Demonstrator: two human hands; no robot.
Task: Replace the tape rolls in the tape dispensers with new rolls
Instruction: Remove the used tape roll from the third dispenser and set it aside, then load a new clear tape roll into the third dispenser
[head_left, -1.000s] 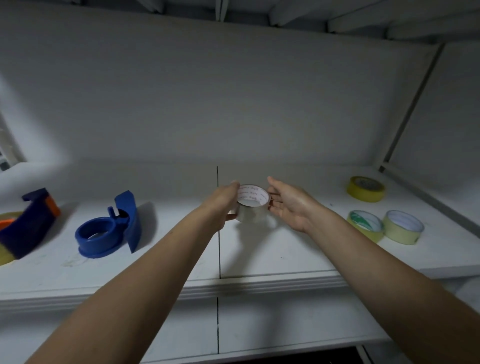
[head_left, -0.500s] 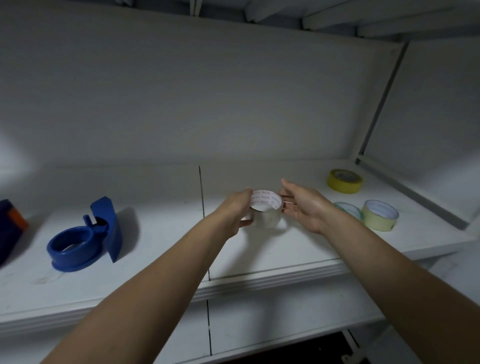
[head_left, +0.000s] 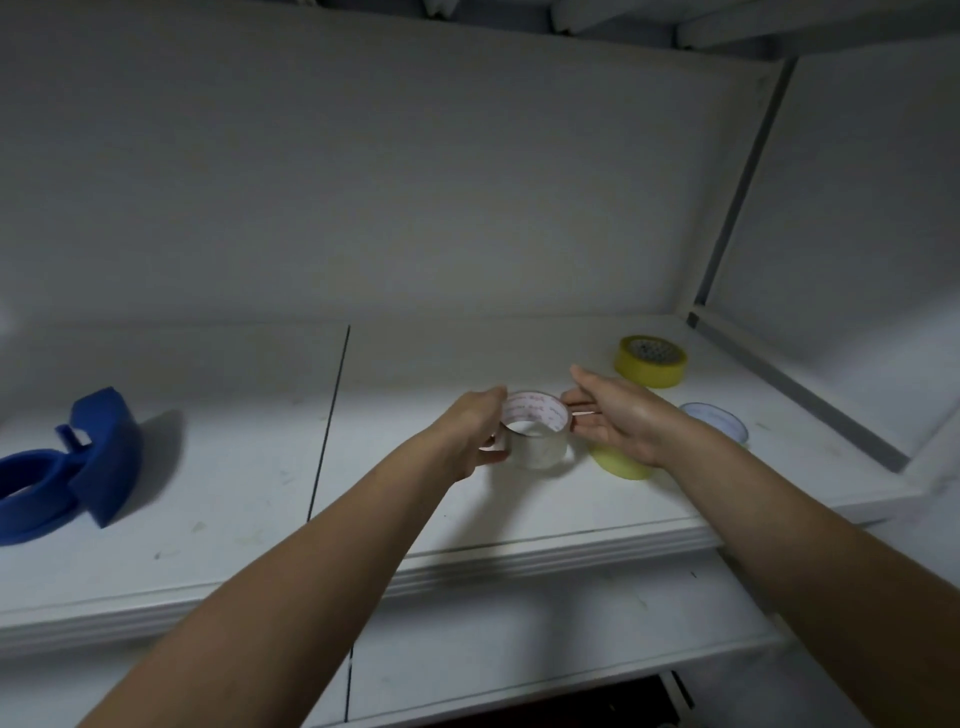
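Note:
A clear tape roll (head_left: 537, 436) with a white printed core is held just above the white shelf (head_left: 234, 519) at the centre. My left hand (head_left: 475, 434) grips its left side with curled fingers. My right hand (head_left: 618, 421) touches the roll's right rim with straight fingers. A blue tape dispenser (head_left: 67, 467) lies on the shelf at far left, its ring holding no roll that I can see. Three spare rolls lie at the right: a yellow roll (head_left: 651, 360) at the back, a pale roll (head_left: 717, 422) behind my right wrist, and a yellow-green roll (head_left: 618, 465) partly under that hand.
The shelf has a back wall, a side wall at the right and another shelf overhead. A dark seam (head_left: 327, 421) splits the surface left of my hands. A lower ledge (head_left: 519, 649) runs below the front edge.
The view has swung right, so the blue dispenser slid toward the left edge and the dark dispenser left the frame. Both hands carried the clear roll slightly right, nearer the spare rolls.

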